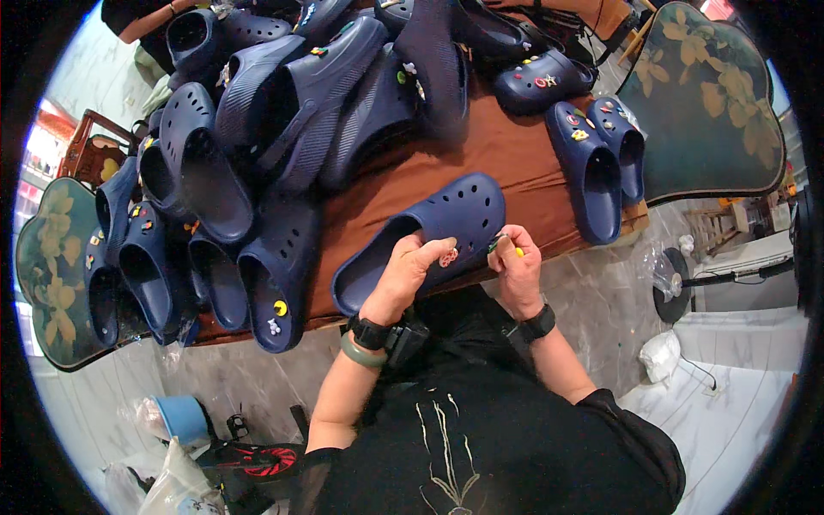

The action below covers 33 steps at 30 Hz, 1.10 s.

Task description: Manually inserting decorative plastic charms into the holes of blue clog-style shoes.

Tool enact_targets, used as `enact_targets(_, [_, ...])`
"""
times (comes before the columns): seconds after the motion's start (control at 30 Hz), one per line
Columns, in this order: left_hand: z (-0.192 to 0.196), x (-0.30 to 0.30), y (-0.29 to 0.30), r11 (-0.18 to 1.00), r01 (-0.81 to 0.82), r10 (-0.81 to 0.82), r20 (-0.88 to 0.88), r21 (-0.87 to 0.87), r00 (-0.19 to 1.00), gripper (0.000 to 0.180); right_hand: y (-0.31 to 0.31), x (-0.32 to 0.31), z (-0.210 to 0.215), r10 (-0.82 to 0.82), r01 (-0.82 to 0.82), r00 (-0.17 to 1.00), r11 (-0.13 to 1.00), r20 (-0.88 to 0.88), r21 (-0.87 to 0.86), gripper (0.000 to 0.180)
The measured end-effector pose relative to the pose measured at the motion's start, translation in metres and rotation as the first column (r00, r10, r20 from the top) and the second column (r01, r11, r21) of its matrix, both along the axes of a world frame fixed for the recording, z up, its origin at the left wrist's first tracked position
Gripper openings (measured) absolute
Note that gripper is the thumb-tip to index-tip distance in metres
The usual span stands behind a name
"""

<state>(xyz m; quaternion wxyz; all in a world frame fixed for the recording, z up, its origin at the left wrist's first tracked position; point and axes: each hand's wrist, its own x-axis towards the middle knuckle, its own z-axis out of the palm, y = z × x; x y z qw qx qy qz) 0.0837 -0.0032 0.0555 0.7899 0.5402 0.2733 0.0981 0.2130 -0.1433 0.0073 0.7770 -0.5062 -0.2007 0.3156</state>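
Head view: left hand (410,268) fingers press the navy clog (421,240), its long axis running up-right; right hand (515,262), just right of it, pinches a small yellow-tipped tool (506,247)

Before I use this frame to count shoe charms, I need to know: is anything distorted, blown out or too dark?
Head view: fisheye bends the table edge and blacks out the corners; the window at left is blown out; the heaped shoes sit in dim light; the shoe under the left hand and right hand is sharp.
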Motion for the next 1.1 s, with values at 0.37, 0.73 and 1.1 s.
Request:
enact_targets(0.37, [-0.002, 0.001, -0.013, 0.893, -0.317, 0.300, 0.103, 0.319, 0.948, 0.028, 0.017, -0.021, 0.023, 0.092, 0.024, 0.611, 0.991, 0.786, -0.134, 0.020])
enact_targets(0.73, [-0.005, -0.003, -0.013, 0.874, -0.301, 0.308, 0.045, 0.382, 0.950, 0.036, 0.020, -0.036, 0.028, 0.123, 0.141, 0.467, 0.967, 0.876, -0.212, 0.033])
enact_targets(1.1, [-0.025, 0.003, -0.002, 0.919, -0.305, 0.293, 0.084, 0.248, 0.952, 0.046, 0.023, -0.018, 0.024, 0.172, -0.007, 0.505, 0.981, 0.846, -0.195, 0.029])
